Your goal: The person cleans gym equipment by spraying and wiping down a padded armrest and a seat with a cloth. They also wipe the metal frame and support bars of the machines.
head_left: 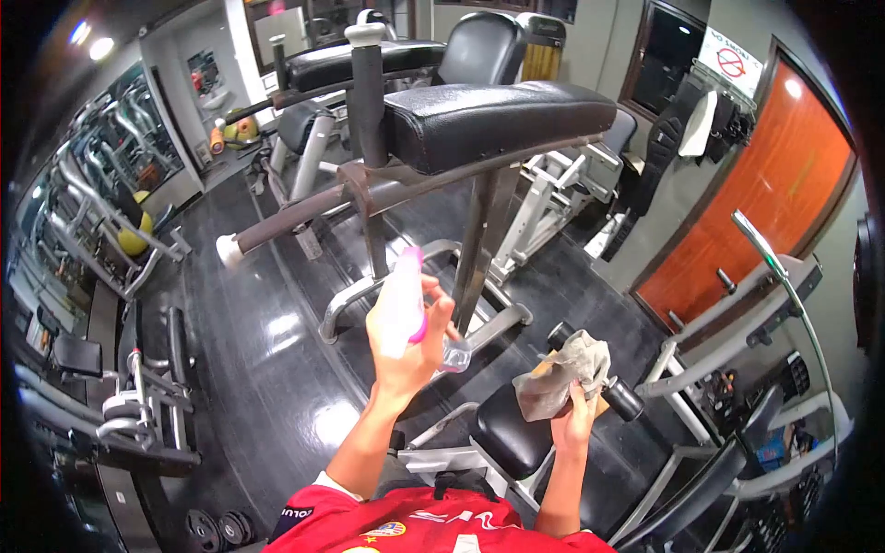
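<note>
Spray bottle (404, 300) in view at the centre, held upright in the left hand (408, 350); its pink-edged head is washed out by glare, and its clear lower part is seen past the hand. The bottle is wrapped by the curled fingers (441, 315) of that hand. A crumpled grey cloth (553, 382) is gripped in the right hand (573, 419), whose fingers are closed on the fabric, though most of them are hidden by it. Behind the cloth, a black seat (512, 431) is partly covered from view. Above both hands, a black padded cushion (498, 120) is carried by a metal frame (481, 240). The dark floor (221, 313) is lit in patches, and an orange door (756, 194) is seen at the right.
</note>
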`<state>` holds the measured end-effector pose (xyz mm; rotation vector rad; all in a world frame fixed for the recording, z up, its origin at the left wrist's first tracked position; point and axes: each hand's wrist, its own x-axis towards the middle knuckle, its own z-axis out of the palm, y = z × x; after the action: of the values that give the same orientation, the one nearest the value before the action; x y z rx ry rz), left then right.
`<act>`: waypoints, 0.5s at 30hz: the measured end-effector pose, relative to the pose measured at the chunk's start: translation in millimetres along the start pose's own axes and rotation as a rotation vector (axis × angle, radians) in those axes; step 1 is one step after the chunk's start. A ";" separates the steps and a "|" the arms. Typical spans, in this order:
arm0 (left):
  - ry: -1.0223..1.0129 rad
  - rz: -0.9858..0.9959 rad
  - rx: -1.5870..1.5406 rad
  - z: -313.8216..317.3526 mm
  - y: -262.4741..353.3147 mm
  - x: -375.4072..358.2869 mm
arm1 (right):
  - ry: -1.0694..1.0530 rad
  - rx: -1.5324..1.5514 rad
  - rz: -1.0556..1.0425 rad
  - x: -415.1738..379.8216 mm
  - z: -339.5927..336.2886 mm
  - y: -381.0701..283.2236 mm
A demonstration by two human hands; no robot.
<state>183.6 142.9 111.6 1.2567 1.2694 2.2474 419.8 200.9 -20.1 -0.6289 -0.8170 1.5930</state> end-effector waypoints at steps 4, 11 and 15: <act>0.056 0.032 0.138 18.6 3.3 11.6 | 0.031 0.093 0.052 6.3 -3.9 1.6; 0.053 0.013 0.163 36.5 -7.3 12.5 | -0.002 0.119 0.117 21.4 -16.6 -2.3; -0.015 -0.054 0.169 49.3 -10.1 17.5 | 0.023 0.133 0.086 30.6 -17.7 -12.7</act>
<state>210.6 186.8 125.1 1.2775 1.4958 2.1268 435.8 234.8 -19.6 -0.5925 -0.6684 1.6996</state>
